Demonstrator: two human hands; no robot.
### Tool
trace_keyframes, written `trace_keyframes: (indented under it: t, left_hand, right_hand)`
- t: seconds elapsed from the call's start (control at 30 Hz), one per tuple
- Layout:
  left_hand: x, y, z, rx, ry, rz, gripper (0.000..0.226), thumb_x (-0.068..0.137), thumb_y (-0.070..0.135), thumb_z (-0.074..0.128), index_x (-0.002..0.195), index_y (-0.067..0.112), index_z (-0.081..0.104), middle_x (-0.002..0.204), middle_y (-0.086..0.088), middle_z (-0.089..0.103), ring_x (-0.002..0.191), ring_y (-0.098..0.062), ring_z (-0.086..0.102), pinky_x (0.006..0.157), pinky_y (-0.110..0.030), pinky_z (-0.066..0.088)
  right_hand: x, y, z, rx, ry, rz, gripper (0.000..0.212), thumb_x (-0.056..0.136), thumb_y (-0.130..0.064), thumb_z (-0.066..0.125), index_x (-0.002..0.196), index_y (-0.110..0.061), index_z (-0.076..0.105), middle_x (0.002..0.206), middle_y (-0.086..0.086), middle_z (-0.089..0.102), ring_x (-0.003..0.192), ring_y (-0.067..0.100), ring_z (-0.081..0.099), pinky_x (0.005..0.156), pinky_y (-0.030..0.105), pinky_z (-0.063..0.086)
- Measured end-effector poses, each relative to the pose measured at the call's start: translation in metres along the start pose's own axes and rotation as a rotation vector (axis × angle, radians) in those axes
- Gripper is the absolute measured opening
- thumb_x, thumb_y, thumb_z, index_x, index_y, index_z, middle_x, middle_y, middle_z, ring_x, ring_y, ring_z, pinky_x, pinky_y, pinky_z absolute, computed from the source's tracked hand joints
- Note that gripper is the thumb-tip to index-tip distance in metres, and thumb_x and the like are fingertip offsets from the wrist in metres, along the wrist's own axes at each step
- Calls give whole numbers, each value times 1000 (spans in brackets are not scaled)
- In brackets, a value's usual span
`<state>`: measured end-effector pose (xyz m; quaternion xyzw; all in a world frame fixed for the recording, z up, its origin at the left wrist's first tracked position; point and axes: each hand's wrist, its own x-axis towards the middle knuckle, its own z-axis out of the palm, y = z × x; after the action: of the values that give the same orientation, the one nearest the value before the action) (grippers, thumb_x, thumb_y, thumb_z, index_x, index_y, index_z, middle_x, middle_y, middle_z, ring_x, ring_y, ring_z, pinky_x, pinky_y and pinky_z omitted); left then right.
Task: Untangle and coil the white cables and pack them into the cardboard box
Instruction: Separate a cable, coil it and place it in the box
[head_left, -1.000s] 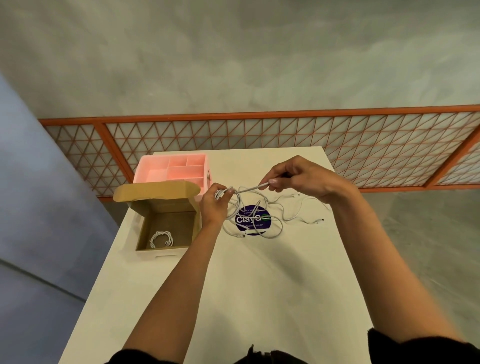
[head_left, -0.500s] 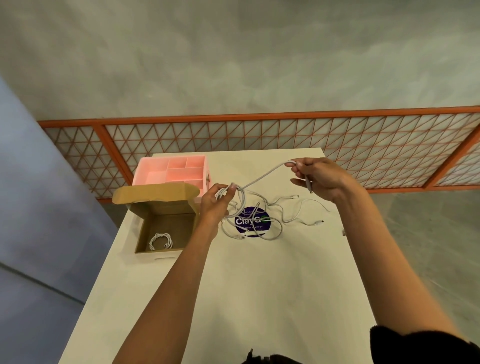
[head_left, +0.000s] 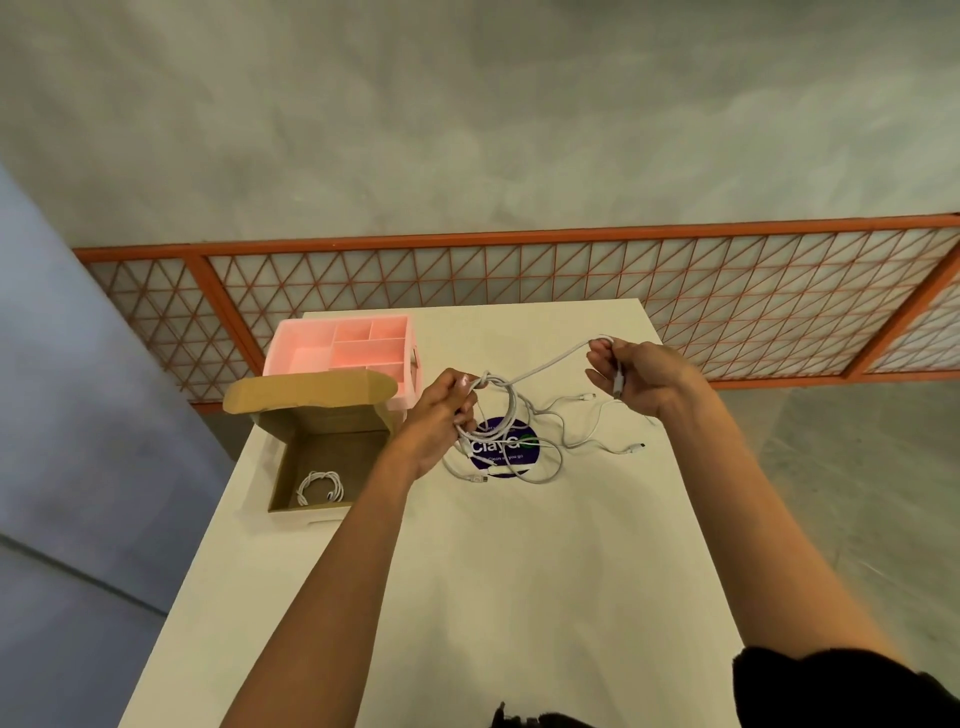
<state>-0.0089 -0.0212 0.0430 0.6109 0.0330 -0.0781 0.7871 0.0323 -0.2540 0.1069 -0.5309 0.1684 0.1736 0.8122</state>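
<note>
My left hand (head_left: 444, 413) pinches a small coil of white cable (head_left: 498, 400) above the table. The same cable runs up and right to my right hand (head_left: 636, 376), which grips its free end with the plug hanging down. Under both hands lies a loose tangle of white cables (head_left: 566, 441), partly over a round purple sticker (head_left: 501, 447). The open cardboard box (head_left: 283, 467) stands left of my left hand, its lid flap raised at the back. One coiled white cable (head_left: 319, 486) lies on the box floor.
A pink plastic organiser (head_left: 343, 345) with several compartments stands behind the box at the table's far left. The white table (head_left: 467, 597) stretches toward me. An orange lattice fence (head_left: 571, 275) runs behind the far edge, with grey floor beyond.
My right hand has pulled the cable end away from my left hand, up and to the right, stretching a length between them. My left hand holds its coil in nearly the same place.
</note>
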Motion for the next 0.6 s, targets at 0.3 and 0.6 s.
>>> trace_keyframes:
  t: [0.3, 0.6]
  left_hand:
    - [-5, -1, 14, 208, 44, 200, 25, 85, 0, 66, 110, -2, 62, 68, 17, 62, 53, 8, 53, 49, -5, 37]
    - [-1, 7, 22, 73, 148, 202, 13, 87, 8, 66, 92, 20, 68, 68, 16, 62, 51, -1, 43, 40, -14, 29]
  right_hand:
    - [6, 2, 5, 102, -4, -74, 38, 103, -5, 24, 82, -7, 55, 50, -6, 65, 45, 1, 61, 50, 16, 53]
    - [16, 39, -6, -105, 55, -229, 22, 101, -6, 39, 98, -4, 61, 85, -2, 62, 67, 4, 56, 63, 16, 49]
